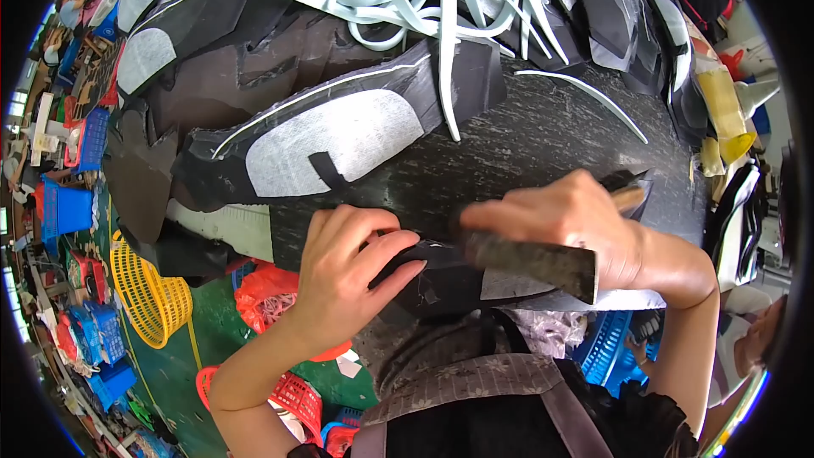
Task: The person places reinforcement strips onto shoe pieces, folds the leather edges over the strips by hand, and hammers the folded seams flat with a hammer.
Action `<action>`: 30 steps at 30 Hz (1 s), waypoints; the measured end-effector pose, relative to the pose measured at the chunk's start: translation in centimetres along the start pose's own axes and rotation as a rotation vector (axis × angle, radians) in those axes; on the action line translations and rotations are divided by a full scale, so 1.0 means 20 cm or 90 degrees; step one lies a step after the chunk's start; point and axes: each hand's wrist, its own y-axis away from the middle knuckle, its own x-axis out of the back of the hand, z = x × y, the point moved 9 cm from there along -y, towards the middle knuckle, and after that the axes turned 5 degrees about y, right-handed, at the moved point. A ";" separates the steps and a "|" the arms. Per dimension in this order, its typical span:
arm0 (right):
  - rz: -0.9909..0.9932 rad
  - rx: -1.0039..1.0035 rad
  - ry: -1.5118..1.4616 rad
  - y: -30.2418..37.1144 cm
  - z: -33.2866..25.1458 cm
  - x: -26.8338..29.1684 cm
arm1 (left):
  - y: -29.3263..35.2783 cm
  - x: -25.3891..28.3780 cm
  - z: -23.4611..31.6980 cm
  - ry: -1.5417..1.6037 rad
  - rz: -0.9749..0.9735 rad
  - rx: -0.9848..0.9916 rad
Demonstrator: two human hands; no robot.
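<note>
My left hand [339, 271] rests at the near edge of the dark, scuffed work surface [509, 144], its thumb and fingers closed on a black sheet piece [445, 280]. In my right hand [564, 216] is a hammer with a worn, dark metal head [534, 263]; a bit of its wooden handle shows past the fist. The head is over the black piece, right of my left fingers, and slightly blurred. Whether it touches the piece I cannot tell. Beyond my hands lies a black cut piece [220, 174] with a white patch [339, 140] and a thin white line along its edge.
A tangle of pale strips [449, 0] lies on the far side, with one loose strip [589, 102]. Stacked black pieces [246, 13] line the back. To the left on the green floor are a yellow basket [153, 297] and blue crates [68, 208]. A red bag [263, 293] sits below.
</note>
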 end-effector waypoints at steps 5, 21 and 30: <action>-0.054 0.025 0.032 -0.01 -0.06 -0.06 | 0.05 0.01 0.06 -0.075 0.086 -0.101; 0.071 0.086 0.090 -0.16 -0.16 0.06 | 0.20 -0.08 0.18 -0.319 -0.009 -0.226; 0.113 0.031 0.146 0.39 0.05 0.13 | 0.16 -0.06 0.16 -0.216 0.084 -0.174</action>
